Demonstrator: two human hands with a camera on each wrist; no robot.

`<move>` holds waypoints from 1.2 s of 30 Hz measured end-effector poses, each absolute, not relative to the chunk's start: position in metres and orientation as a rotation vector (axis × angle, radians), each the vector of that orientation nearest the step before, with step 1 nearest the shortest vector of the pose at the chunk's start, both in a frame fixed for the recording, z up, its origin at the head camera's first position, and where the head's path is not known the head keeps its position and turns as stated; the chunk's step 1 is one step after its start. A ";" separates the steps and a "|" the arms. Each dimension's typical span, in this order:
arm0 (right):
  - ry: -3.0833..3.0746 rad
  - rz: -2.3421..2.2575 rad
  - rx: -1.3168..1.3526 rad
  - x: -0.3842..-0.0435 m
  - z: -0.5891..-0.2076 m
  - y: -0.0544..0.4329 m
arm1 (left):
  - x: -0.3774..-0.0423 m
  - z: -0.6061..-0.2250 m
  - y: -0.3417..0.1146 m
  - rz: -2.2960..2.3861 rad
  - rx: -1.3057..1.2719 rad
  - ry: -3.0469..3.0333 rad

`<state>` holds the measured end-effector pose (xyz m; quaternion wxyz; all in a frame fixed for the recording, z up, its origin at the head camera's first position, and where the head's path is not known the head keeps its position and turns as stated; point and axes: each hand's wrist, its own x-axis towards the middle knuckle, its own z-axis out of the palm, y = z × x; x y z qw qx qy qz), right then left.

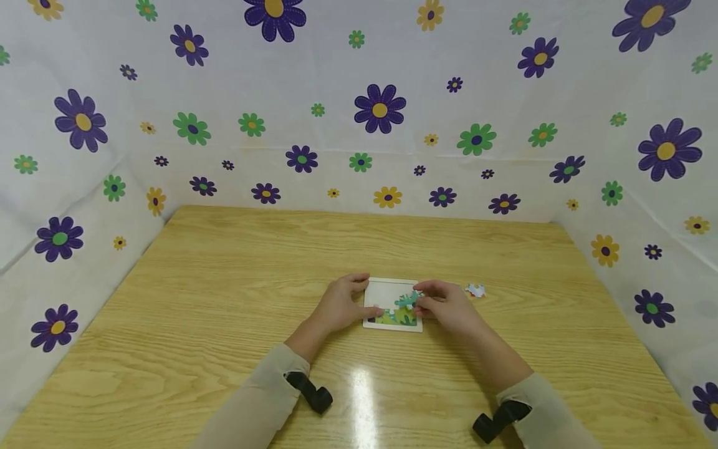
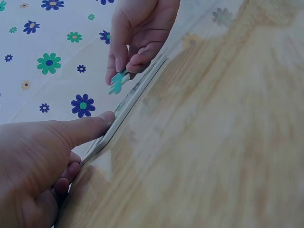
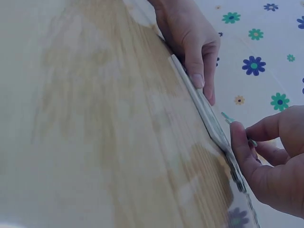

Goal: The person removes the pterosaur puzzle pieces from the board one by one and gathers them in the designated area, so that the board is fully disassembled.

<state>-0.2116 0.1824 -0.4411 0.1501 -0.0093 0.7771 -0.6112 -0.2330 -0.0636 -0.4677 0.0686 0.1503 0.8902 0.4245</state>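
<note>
Left sleeve [image 1: 255, 396] and right sleeve [image 1: 550, 415] are plain beige, each bearing a curved black wrist camera [image 1: 308, 391] with a stubby, rounded end.

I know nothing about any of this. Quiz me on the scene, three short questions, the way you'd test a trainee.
1. Short answer: what is the right hand pinching?
2. True or false: in the head view, the loose piece on the table lies to the left of the tray.
3. Multiple choice: where in the tray do laid pieces show?
A) only in the far left corner
B) along the side nearest the person
C) nowhere

Key
1. A teal piece.
2. False: it lies to the right.
3. B; the far left corner shows bare white.
</note>
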 end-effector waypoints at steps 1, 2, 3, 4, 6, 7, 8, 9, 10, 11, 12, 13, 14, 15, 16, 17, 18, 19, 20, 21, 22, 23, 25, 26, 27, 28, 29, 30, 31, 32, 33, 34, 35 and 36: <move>2.226 -1.769 -0.012 -0.211 -0.441 0.185 | -0.233 -0.468 -0.064 1.279 0.452 2.682; 2.224 -1.778 -0.002 -0.211 -0.441 0.188 | -0.233 -0.468 -0.063 1.283 0.450 2.681; 2.220 -1.791 0.013 -0.210 -0.441 0.190 | -0.233 -0.468 -0.063 1.287 0.448 2.680; 2.215 -1.799 0.020 -0.210 -0.442 0.193 | -0.233 -0.468 -0.063 1.286 0.450 2.682; 2.210 -1.812 0.045 -0.209 -0.442 0.199 | -0.233 -0.468 -0.063 1.285 0.455 2.683; 2.208 -1.820 0.059 -0.208 -0.442 0.201 | -0.233 -0.468 -0.063 1.282 0.455 2.684; 2.210 -1.822 0.072 -0.208 -0.442 0.204 | -0.233 -0.468 -0.063 1.277 0.456 2.686; 2.215 -1.822 0.091 -0.207 -0.441 0.206 | -0.233 -0.468 -0.063 1.273 0.456 2.688; 2.224 -1.815 0.102 -0.207 -0.441 0.209 | -0.233 -0.468 -0.063 1.271 0.457 2.689; 2.234 -1.812 0.114 -0.206 -0.441 0.211 | -0.233 -0.469 -0.063 1.269 0.457 2.692; 2.241 -1.812 0.130 -0.205 -0.440 0.213 | -0.233 -0.469 -0.063 1.267 0.456 2.694; 2.253 -1.809 0.145 -0.205 -0.440 0.215 | -0.233 -0.469 -0.063 1.269 0.459 2.696; 2.268 -1.806 0.161 -0.204 -0.440 0.218 | -0.233 -0.470 -0.063 1.269 0.463 2.698; 2.283 -1.804 0.165 -0.203 -0.440 0.220 | -0.233 -0.470 -0.063 1.270 0.466 2.700; 2.295 -1.807 0.168 -0.203 -0.441 0.222 | -0.233 -0.471 -0.063 1.270 0.469 2.701; 2.304 -1.807 0.175 -0.202 -0.442 0.224 | -0.233 -0.471 -0.063 1.268 0.472 2.703; 2.312 -1.805 0.182 -0.201 -0.442 0.226 | -0.234 -0.471 -0.063 1.270 0.472 2.702; 2.322 -1.797 0.181 -0.201 -0.443 0.229 | -0.234 -0.471 -0.063 1.272 0.470 2.700; 2.331 -1.791 0.183 -0.200 -0.444 0.231 | -0.234 -0.471 -0.063 1.272 0.467 2.700; 2.339 -1.780 0.182 -0.200 -0.445 0.233 | -0.234 -0.471 -0.063 1.274 0.463 2.698; 2.351 -1.771 0.193 -0.199 -0.445 0.234 | -0.234 -0.472 -0.063 1.273 0.462 2.698; 2.363 -1.759 0.204 -0.199 -0.446 0.236 | -0.234 -0.471 -0.063 1.273 0.463 2.698; 2.387 -1.749 0.226 -0.199 -0.447 0.238 | -0.234 -0.471 -0.063 1.272 0.465 2.698; 2.403 -1.739 0.238 -0.199 -0.448 0.239 | -0.234 -0.471 -0.063 1.271 0.467 2.699; 2.418 -1.728 0.247 -0.199 -0.448 0.239 | -0.234 -0.471 -0.063 1.272 0.467 2.698; 2.441 -1.711 0.258 -0.199 -0.448 0.240 | -0.234 -0.472 -0.062 1.271 0.468 2.698; 2.469 -1.684 0.263 -0.199 -0.448 0.240 | -0.234 -0.472 -0.062 1.274 0.467 2.696; 2.498 -1.656 0.267 -0.198 -0.449 0.240 | -0.234 -0.472 -0.062 1.277 0.466 2.694; 2.529 -1.626 0.269 -0.198 -0.449 0.240 | -0.234 -0.472 -0.062 1.281 0.464 2.691; 2.569 -1.584 0.269 -0.198 -0.449 0.240 | -0.234 -0.472 -0.062 1.285 0.462 2.688; 2.608 -1.545 0.269 -0.198 -0.449 0.240 | -0.234 -0.472 -0.062 1.284 0.463 2.689; 2.642 -1.508 0.269 -0.198 -0.449 0.240 | -0.234 -0.473 -0.062 1.285 0.462 2.689; 2.666 -1.483 0.270 -0.198 -0.450 0.240 | -0.234 -0.473 -0.063 1.286 0.461 2.690; 2.676 -1.478 0.268 -0.198 -0.450 0.240 | -0.234 -0.473 -0.063 1.289 0.463 2.691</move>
